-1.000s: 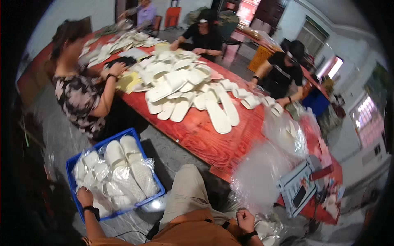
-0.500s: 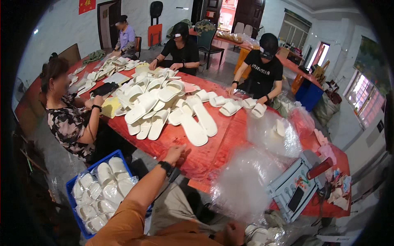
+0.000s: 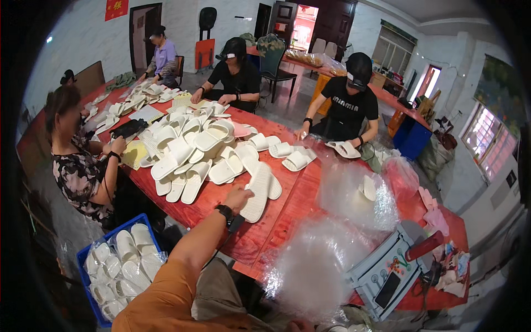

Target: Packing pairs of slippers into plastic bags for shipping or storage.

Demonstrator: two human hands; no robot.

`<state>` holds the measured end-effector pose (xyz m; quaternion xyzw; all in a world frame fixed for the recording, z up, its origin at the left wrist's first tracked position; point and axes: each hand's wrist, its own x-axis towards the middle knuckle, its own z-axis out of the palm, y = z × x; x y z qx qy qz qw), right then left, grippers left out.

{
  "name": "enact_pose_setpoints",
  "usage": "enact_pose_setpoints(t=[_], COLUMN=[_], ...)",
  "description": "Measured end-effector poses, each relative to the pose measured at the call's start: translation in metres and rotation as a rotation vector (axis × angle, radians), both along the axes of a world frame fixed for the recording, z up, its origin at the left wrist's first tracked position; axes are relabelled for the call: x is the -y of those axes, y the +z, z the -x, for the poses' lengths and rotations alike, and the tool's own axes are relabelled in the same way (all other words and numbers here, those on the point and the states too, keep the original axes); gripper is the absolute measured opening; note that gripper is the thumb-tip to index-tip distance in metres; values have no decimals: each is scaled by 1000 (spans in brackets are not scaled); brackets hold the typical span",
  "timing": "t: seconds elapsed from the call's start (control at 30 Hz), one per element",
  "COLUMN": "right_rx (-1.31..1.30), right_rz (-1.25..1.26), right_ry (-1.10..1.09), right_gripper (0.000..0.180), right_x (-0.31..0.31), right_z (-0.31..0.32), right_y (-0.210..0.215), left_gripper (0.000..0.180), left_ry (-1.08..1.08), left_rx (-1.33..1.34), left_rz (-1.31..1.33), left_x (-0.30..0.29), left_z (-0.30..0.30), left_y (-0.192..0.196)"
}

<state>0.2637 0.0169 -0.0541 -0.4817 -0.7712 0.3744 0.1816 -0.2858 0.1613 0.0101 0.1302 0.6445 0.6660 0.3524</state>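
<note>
My left hand (image 3: pixel 238 200) reaches over the near edge of the red table and grips a white slipper (image 3: pixel 258 195) by its side. The slipper is tilted, with its textured sole toward me, and overlaps another white slipper (image 3: pixel 274 187) behind it. A large heap of white slippers (image 3: pixel 193 145) lies just beyond my hand. Only a small part of my right hand (image 3: pixel 301 325) shows at the lower edge; its fingers cannot be made out.
Clear plastic bags (image 3: pixel 315 260) spread over the table's right part, beside a grey-blue stool (image 3: pixel 381 276) with a phone (image 3: pixel 388 290) on it. A blue crate (image 3: pixel 149 213) of bagged slippers stands at lower left. Several co-workers sit around the table (image 3: pixel 298 191); one handles a slipper (image 3: pixel 344 149).
My left hand has closed on a slipper at the heap's near side and turned it sole toward me. My right hand has sunk nearly out of the picture. The co-worker at right has lifted a slipper.
</note>
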Motion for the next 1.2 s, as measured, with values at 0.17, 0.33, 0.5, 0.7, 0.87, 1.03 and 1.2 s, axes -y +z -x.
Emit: enact_pose_setpoints(t=[0.17,0.33,0.5,0.7,0.87,1.03,1.2], right_rx=[39,-270,-415,-497,-678,-536,79], right_rz=[111,632,726,711,822,442,-569], right_ry=[-6,-186,-240,-259,-516,-575,-280], right_gripper=[22,21,26,28,19,15,39], right_x=[-3,-16,-14,-2,-10,-18,-76], right_z=[14,10,5,-13,-20,-37,-20], right_y=[36,12,15,-2,11,24,101], left_gripper=[46,58,54,38,17,16,17], left_ry=[-397,-568,-688,-1301,-1281,-1169,-809], left_rx=[4,-109,-417,-1046,-1591,-1635,-1505], left_rz=[-379,-541,-695,-566,-729,-433,-335], left_x=[2,10,25,95,116,126,126], left_z=[-41,-138,-214,-283,-260,-245,-246], left_y=[80,193,228,214,90,30,24])
